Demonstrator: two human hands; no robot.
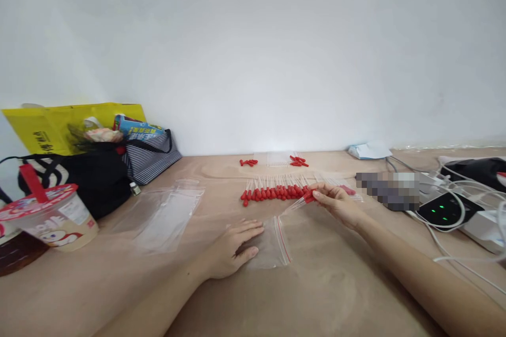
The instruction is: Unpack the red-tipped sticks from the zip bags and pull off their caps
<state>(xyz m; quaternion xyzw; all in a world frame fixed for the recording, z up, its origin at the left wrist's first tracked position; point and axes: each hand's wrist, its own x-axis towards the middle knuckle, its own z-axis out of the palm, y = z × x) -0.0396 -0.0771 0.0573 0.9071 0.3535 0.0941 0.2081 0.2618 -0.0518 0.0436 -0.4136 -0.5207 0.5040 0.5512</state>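
- Forearms enter from the bottom edge of the frame, both stretched forward over the tabletop (pixel 336 295).
- Left hand (pixel 233 247), lower centre: palm down, fingers spread flat on a small clear zip bag (pixel 271 245); it grips nothing and looks to be pinning the bag so that it does not slide.
- Bag: lies flat, its red-striped mouth turned to the right, toward the other hand.
- Right hand (pixel 336 202), centre right: fingers closed in a narrow pinch on a few red-bulbed droppers (pixel 306 199), held low and tilted, clear tips pointing down-left toward the bag mouth.
- Row of droppers (pixel 272 192): laid side by side just behind the hands, red bulbs toward the camera; the pinch sits at the row's right end.
- Further small heaps (pixel 294 160) lie near the wall.
- Spare clear bags (pixel 169 216) lie left of centre.
- Left edge: lidded drink cup (pixel 51 218), dark bag (pixel 95 179).
- Right edge: power strip (pixel 446 208) with white cables.
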